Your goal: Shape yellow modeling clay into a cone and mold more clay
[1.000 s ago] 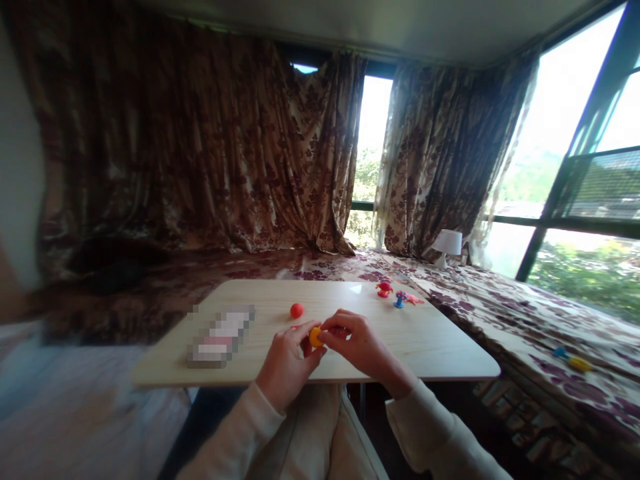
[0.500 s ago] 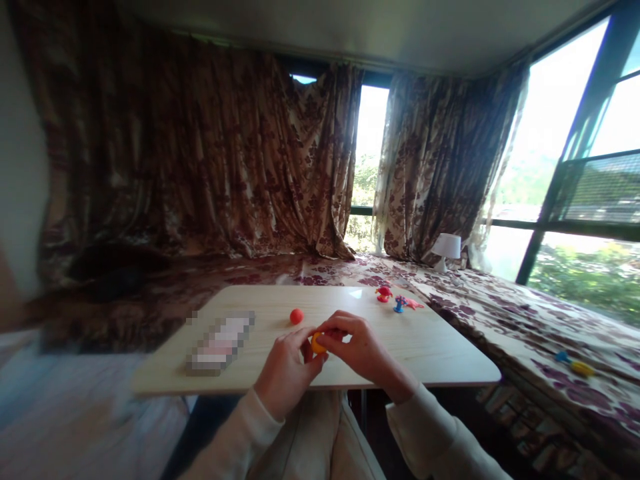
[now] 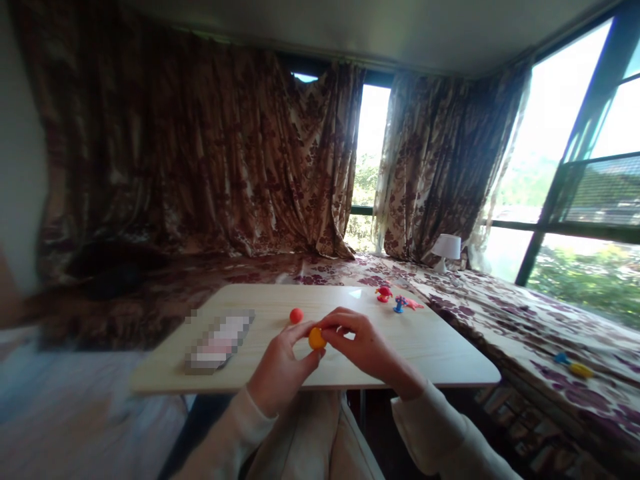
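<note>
A small round orange-yellow ball point(image 3: 317, 339) is held between both hands above the front part of the table. My left hand point(image 3: 281, 363) grips it from the left, thumb below and index finger above. From the right, the fingertips of my right hand point(image 3: 363, 343) pinch its upper right side; exactly what they grip there is partly hidden by the fingers. Just beyond my left hand, a red-orange ball point(image 3: 297, 315) rests on the table.
The pale wooden table point(image 3: 170, 360) carries a blurred-out flat item point(image 3: 217, 343) on the left. Small toy figures, one red point(image 3: 384, 294), one blue point(image 3: 399, 305) and one pink point(image 3: 413, 305), stand or lie at the back right. A blue-and-yellow object point(image 3: 580, 369) and a white lamp point(image 3: 447, 248) are on the flowered cover.
My left hand has shifted slightly left, its thumb and index finger wider apart, so more of the orange-yellow ball shows. My right hand stays at the ball's right side.
</note>
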The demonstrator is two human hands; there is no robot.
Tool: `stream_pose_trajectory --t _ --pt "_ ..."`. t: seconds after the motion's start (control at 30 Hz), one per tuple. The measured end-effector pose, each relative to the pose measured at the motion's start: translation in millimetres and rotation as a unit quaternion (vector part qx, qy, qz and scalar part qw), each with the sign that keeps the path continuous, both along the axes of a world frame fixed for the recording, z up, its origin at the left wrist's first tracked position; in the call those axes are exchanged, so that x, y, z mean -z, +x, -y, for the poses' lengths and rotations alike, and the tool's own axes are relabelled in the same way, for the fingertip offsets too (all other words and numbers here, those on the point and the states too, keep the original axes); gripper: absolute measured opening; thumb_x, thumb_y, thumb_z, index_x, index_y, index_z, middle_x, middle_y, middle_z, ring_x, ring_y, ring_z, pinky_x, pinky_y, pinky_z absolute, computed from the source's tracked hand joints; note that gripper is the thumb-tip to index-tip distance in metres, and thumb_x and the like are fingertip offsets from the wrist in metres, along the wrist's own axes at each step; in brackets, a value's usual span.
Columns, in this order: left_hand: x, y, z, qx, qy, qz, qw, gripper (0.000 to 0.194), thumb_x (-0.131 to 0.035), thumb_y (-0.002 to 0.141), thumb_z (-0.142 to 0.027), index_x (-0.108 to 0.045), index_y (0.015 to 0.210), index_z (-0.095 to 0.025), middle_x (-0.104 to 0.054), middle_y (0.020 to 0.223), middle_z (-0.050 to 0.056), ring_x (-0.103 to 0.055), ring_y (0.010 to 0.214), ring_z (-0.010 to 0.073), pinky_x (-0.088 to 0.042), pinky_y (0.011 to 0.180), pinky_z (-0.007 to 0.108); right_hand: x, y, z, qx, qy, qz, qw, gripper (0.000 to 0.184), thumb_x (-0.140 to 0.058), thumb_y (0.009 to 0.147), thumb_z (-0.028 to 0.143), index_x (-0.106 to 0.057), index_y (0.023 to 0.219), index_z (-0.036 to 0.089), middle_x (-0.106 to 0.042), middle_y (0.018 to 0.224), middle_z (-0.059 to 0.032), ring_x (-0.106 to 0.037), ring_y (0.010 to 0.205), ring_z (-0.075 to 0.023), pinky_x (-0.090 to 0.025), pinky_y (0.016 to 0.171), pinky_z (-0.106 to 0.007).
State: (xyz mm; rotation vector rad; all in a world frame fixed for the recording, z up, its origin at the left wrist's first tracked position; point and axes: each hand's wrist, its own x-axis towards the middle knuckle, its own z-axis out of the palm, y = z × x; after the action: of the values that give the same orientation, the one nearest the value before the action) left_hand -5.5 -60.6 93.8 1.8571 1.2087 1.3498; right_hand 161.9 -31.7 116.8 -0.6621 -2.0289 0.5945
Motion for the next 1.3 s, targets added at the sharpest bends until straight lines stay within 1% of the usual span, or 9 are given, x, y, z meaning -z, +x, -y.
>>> stream_pose_trajectory --t 0.13,0.27,0.53,0.67,0.77,0.9,1.0,1.13,1.3 --pt "3.5 1.5 1.2 -0.015 -0.026 0.034 0.999 0.037 -0.065 0.068 -0.027 -0.053 0.102 -0.019 -0.063 0.11 0.008 -0.058 0.109 0.0247 -0.044 0.095 0.04 0.7 -2.2 -0.4 0.017 -0.011 0.01 1.0 0.017 -0.059 0.082 0.015 -0.071 0.093 0.018 -0.064 0.08 -0.002 -0.058 0.071 -0.0127 -0.046 0.063 -0.024" --pt "4.3 1.7 3.9 -0.001 -0.023 0.041 0.999 0.046 -0.065 0.068 -0.026 -0.044 0.109 -0.021 -0.053 0.126 0.011 -0.057 0.112 0.0236 -0.045 0.094 0.04 -1.4 -3.1 -3.0 0.02 -0.016 0.028 0.999 0.017 -0.062 0.08 0.018 -0.073 0.093 0.018 -0.062 0.077 -0.0014 -0.055 0.067 -0.012 -0.044 0.061 -0.024" --pt "3.9 -0.5 8.5 0.02 -0.038 0.002 0.999 0.067 -0.064 0.071 -0.023 -0.031 0.13 -0.022 -0.065 0.111 0.009 -0.054 0.117 0.0248 -0.035 0.104 0.044 1.7 -6.2 0.2 0.006 -0.025 -0.01 1.0 0.009 -0.063 0.078 0.013 -0.07 0.073 0.015 -0.059 0.071 -0.0004 -0.054 0.065 -0.0112 -0.042 0.059 -0.023" --pt "0.2 -1.5 11.9 0.035 -0.039 -0.017 0.998 0.074 -0.063 0.072 -0.024 -0.027 0.136 -0.02 -0.062 0.119 0.012 -0.051 0.122 0.0261 -0.032 0.107 0.045 -2.8 -3.4 3.1 -0.039 -0.007 0.007 0.999 0.014 -0.059 0.084 0.017 -0.072 0.079 0.016 -0.061 0.078 -0.0023 -0.056 0.071 -0.0121 -0.045 0.065 -0.024" --pt "-7.0 -5.0 15.1 0.057 -0.035 -0.03 0.997 0.078 -0.066 0.07 -0.023 -0.027 0.138 -0.021 -0.061 0.123 0.011 -0.053 0.119 0.0259 -0.029 0.109 0.045 -7.8 -0.4 5.6 -0.07 -0.015 0.047 0.996 0.013 -0.062 0.083 0.019 -0.074 0.088 0.019 -0.06 0.086 -0.0031 -0.057 0.076 -0.0129 -0.046 0.07 -0.026" --pt "-8.7 -13.1 14.9 0.075 -0.056 -0.003 0.996 0.075 -0.067 0.074 -0.029 -0.03 0.138 -0.02 -0.066 0.114 0.009 -0.05 0.122 0.026 -0.024 0.112 0.045 -13.1 -0.2 9.1 -0.061 -0.034 0.038 0.997 0.01 -0.064 0.08 0.02 -0.073 0.084 0.017 -0.06 0.083 -0.0027 -0.057 0.073 -0.0126 -0.046 0.068 -0.026" --pt "-2.5 -17.5 10.7 0.148 -0.091 0.076 0.982 0.063 -0.065 0.077 -0.034 -0.037 0.132 -0.02 -0.062 0.121 0.011 -0.051 0.121 0.0254 -0.03 0.108 0.043 -15.3 -1.4 10.9 -0.044 -0.055 0.019 0.997 0.01 -0.063 0.08 0.021 -0.071 0.082 0.015 -0.061 0.08 -0.0026 -0.057 0.071 -0.0129 -0.046 0.066 -0.026" --pt "2.9 -19.3 5.5 0.243 -0.127 0.166 0.947 0.061 -0.065 0.079 -0.035 -0.039 0.132 -0.022 -0.059 0.127 0.01 -0.052 0.119 0.0251 -0.039 0.102 0.04 -12.9 -2.8 10.1 -0.043 -0.095 0.002 0.995 0.009 -0.066 0.078 0.024 -0.068 0.08 0.015 -0.064 0.077 -0.0021 -0.057 0.071 -0.0137 -0.046 0.066 -0.027" --pt "4.1 -16.9 5.8 0.24 -0.128 0.203 0.94 0.053 -0.064 0.08 -0.034 -0.049 0.129 -0.022 -0.056 0.132 0.007 -0.044 0.128 0.0246 -0.034 0.107 0.036 -7.6 -6.5 6.4 -0.014 -0.092 -0.031 0.995 0.012 -0.067 0.077 0.027 -0.064 0.074 0.015 -0.062 0.07 0.0 -0.054 0.065 -0.0125 -0.044 0.06 -0.025"
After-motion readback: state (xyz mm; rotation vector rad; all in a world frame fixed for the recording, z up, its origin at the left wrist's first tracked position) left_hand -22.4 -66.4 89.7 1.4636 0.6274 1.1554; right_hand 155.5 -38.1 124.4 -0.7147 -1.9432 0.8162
